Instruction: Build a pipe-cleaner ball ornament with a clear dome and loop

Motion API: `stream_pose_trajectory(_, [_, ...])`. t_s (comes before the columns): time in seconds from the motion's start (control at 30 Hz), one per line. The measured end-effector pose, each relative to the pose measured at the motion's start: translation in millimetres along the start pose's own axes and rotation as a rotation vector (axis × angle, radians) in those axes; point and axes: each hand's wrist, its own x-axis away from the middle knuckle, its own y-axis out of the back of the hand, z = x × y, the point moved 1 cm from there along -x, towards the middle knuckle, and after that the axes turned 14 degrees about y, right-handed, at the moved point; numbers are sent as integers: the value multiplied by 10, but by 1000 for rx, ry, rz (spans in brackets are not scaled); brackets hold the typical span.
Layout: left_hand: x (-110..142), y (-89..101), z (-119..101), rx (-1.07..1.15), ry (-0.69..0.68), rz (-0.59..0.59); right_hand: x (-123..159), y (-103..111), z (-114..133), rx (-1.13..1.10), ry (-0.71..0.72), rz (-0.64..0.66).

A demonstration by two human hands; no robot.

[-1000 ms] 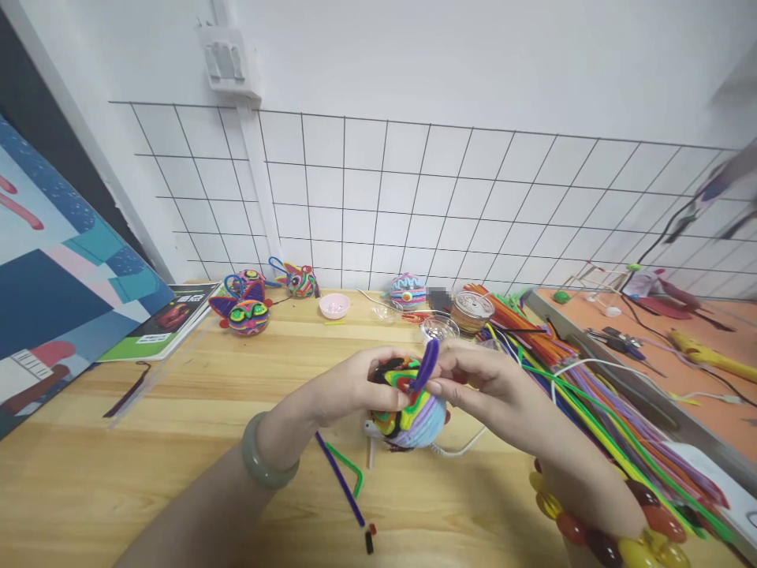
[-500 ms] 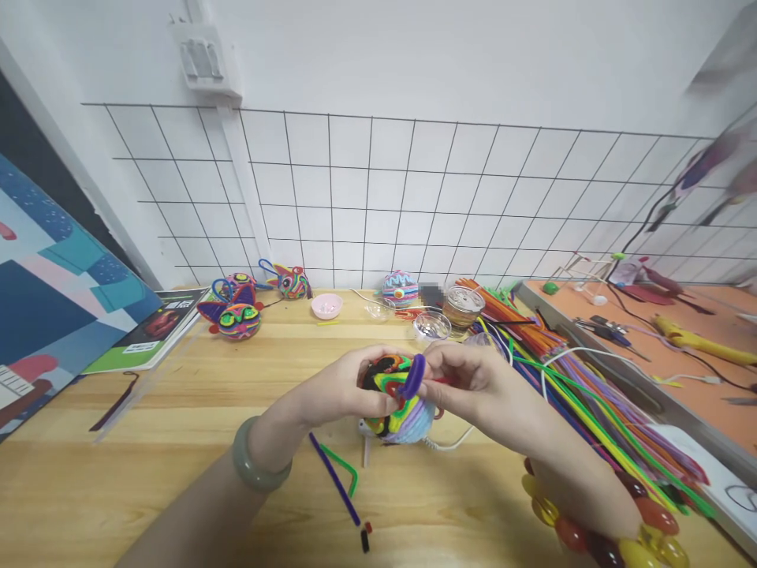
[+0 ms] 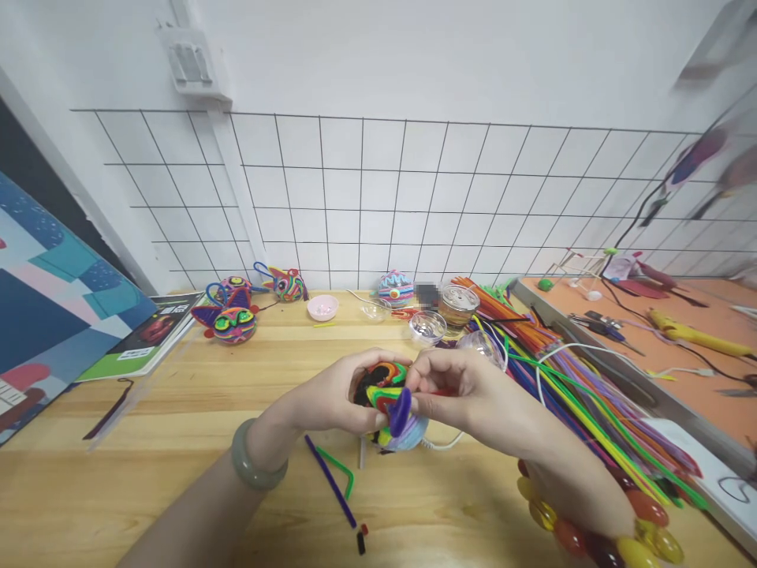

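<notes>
At ten o'clock on the bench [image 3: 206,410], I see a cat-faced ball [image 3: 235,325], which has eyes and ears and looks complete to me. At half past seven, a loose purple stem [image 3: 330,481] and a bent green stem [image 3: 343,472] lie unused. My left hand [image 3: 340,394] is at nine o'clock, curled around the patterned ball [image 3: 382,380], which sits at the centre of my clock. Its visible surface is almost fully covered with coloured stems, so I judge this covering mostly done. The purple strip [image 3: 400,412] stands out from it, not yet lying flat; I think this part is unfinished. At three o'clock, thumb and forefinger of my right hand [image 3: 417,396] pinch the strip's edge. Farther at three o'clock, many stems [image 3: 591,402] wait in a bundle. The ball's underside I cannot judge.
</notes>
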Motion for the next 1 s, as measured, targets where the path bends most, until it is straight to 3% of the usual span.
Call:
stream_pose_trajectory(0.23, [-20, 15, 36, 11, -35, 14, -10, -15, 22, -13, 32, -18])
stream_pose_trajectory(0.5, [-41, 65, 127, 112, 30, 3, -52, 63, -2, -29, 60, -13])
stream_pose_trajectory(1.0, [-31, -12, 23, 91, 90, -77, -38, 39, -57, 113, 58, -77])
